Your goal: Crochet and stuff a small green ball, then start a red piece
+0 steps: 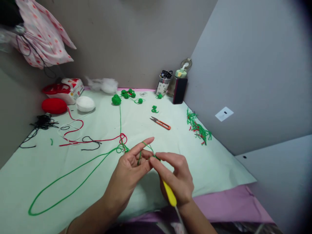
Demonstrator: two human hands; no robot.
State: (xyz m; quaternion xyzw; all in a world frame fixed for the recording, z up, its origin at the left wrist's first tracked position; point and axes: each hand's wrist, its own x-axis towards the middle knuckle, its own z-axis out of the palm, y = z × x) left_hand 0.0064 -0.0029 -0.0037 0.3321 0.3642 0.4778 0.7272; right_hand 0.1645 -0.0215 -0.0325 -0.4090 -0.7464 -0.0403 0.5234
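Green yarn [120,120], looped over raised left index finger [139,148].
Left grip [130,165]: pinching yarn; right grip [177,177]: closed around yellow-handled tool [170,193].

Tool handle [170,192], lower centre of the frame: solid yellow. Yarn loop [34,214], lower left: green. Left side: red yarn ball [54,106], white yarn ball [85,104]. Snips [163,124], centre: orange handle, dark blades. Cloth [46,45], upper left: pale pink, red dots. Desk cover [207,172]: plain pale green (the under-layer [226,203], lower right, is pink).
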